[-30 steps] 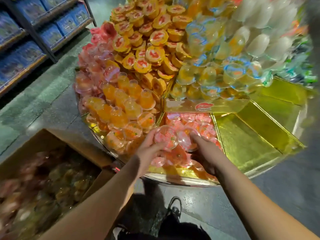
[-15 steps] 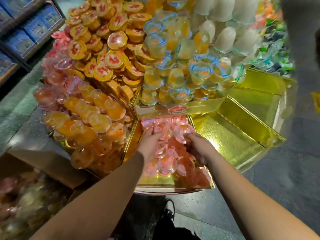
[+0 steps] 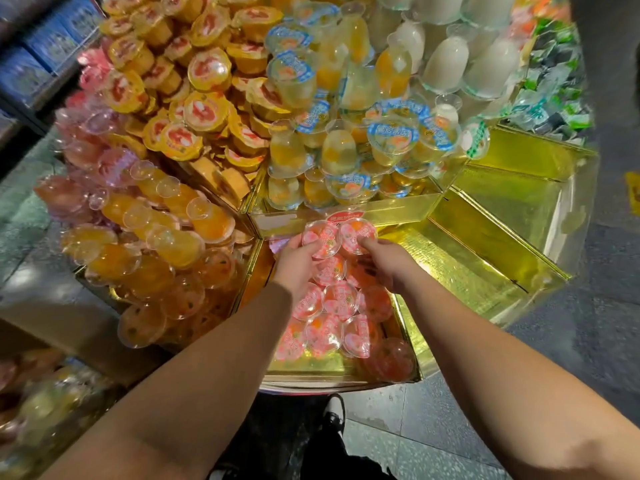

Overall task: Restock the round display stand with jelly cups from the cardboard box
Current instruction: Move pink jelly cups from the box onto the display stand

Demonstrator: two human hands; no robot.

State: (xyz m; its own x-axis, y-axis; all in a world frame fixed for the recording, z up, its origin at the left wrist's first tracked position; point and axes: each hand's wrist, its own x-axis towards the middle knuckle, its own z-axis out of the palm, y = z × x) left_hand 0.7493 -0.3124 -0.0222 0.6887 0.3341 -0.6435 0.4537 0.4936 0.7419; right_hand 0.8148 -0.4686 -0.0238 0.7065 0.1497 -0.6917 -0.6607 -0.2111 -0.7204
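The round display stand has gold wedge compartments. The compartment straight in front of me holds several pink-lidded jelly cups. My left hand grips one pink jelly cup at the compartment's far end. My right hand pinches a second pink cup right beside it. Both cups stand with lids facing me, against the gold back wall. The cardboard box sits low at the left, blurred, with more cups inside.
Orange jelly cups fill the left wedge. Yellow-lidded cups, blue-lidded cups and white cups are heaped on the upper tier. Two gold wedges at the right are bare. Blue shelves stand at far left. My shoe is below.
Both hands have moved farther into the pink compartment, carrying the two cups up to its back wall. My view has shifted right and closer; the box has slid toward the left edge.
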